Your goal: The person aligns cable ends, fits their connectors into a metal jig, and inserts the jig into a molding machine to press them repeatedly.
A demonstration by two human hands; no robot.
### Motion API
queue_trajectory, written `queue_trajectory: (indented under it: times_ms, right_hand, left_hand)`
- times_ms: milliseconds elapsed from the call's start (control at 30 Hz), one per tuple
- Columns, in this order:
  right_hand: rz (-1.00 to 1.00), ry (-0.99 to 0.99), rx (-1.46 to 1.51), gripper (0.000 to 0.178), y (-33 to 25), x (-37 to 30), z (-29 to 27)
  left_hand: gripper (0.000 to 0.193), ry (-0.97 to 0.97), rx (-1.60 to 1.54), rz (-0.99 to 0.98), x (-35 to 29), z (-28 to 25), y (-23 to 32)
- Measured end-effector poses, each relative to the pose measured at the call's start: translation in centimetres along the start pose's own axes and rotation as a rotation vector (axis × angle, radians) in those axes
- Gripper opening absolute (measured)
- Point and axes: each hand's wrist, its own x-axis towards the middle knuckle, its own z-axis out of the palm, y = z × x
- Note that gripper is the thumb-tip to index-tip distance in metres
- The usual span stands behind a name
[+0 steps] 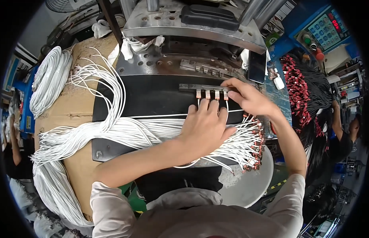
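Observation:
A narrow metal bar fixture (pixel 210 87) lies on the black mat (pixel 152 93), with several small red-and-white connectors (pixel 208 95) seated in a row along its near edge. White cables run from them toward me. My left hand (pixel 204 126) lies over these cables, its fingers stretched out and apart with tips just below the connectors. My right hand (pixel 250 98) grips the bar's right end, forefinger on the far side and thumb by the last connector. Beneath my left hand stretches a thick bundle of white cables (pixel 145 133), its red-tipped ends fanned out to the right.
Behind the mat stands a metal press (pixel 184 33), with a second slotted metal bar (pixel 208 70) in front. A phone (pixel 257 67) leans at the right. Coiled white cable (pixel 51 81) lies left on cardboard. Black cables with red ends (pixel 297 91) hang right, below a control panel (pixel 327 27).

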Motion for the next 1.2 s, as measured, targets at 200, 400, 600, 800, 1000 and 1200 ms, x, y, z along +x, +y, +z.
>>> queue_trajectory:
  times_ms: [200,400,600,800,1000,1200]
  right_hand:
    - [-0.103,0.362,-0.126,0.034,3.6,7.0,-1.6]
    - [-0.236,0.679,-0.772,0.027,9.9,16.2,-4.5]
    - [-0.554,0.431,0.880,0.026,16.1,19.5,-4.3]
    - [-0.215,0.520,-0.476,0.034,8.3,17.3,-3.5]
    - [-0.202,0.524,-0.367,0.045,0.8,10.0,0.5]
    - [-0.504,-0.589,0.565,0.064,-6.3,-10.8,6.6]
  left_hand:
    - [0.030,0.131,0.096,0.008,4.0,-0.4,-3.1]
    - [0.025,0.263,0.151,0.030,9.8,0.2,-12.2]
    - [0.026,0.223,0.196,0.014,10.3,0.7,-13.4]
    - [0.028,0.105,0.217,-0.098,10.4,0.6,-14.3]
    - [0.043,0.362,0.408,0.034,6.7,-1.8,-11.2]
    - [0.065,-0.139,-1.211,0.061,-10.3,-7.1,-4.5]
